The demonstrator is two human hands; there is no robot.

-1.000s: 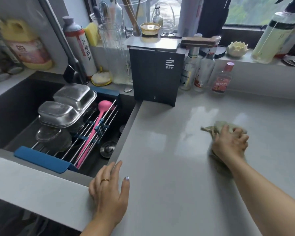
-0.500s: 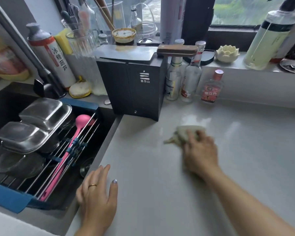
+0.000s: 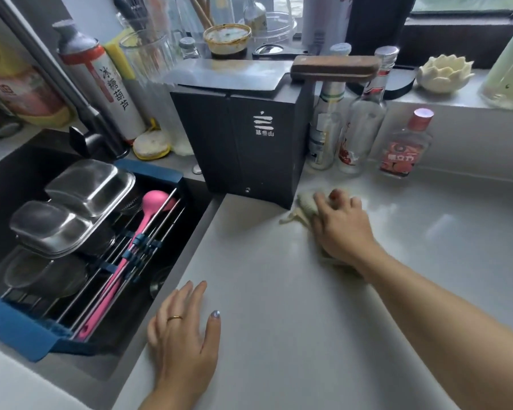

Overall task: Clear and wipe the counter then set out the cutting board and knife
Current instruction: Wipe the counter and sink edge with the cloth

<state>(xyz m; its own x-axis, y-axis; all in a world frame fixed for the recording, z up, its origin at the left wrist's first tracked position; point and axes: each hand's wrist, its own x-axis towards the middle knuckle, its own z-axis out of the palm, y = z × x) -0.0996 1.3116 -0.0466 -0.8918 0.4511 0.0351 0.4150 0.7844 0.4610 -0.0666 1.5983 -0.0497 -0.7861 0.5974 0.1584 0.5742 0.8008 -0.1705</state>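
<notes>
**A:** What is being done by the right hand?

**B:** A pale cloth is being pressed flat against the grey counter, fingers curled over it, just beside the front corner of the black box.

**A:** And the left hand?

**B:** It is being rested palm down and spread wide on the counter's near edge, beside the sink, with nothing being held. A gold ring is being worn on one finger.

**A:** Where is the knife being kept?

**B:** A cleaver is being left lying flat on top of the black box, its wooden handle jutting out to the right over the bottles.

**A:** The cutting board?

**B:** A dark flat shape is being glimpsed on the sill behind the handle; whether it is the board cannot be told.

**A:** What is being held in the sink?

**B:** A blue-ended drying rack is being spanned across it, with two steel trays and a pink ladle being carried on its bars.
</notes>
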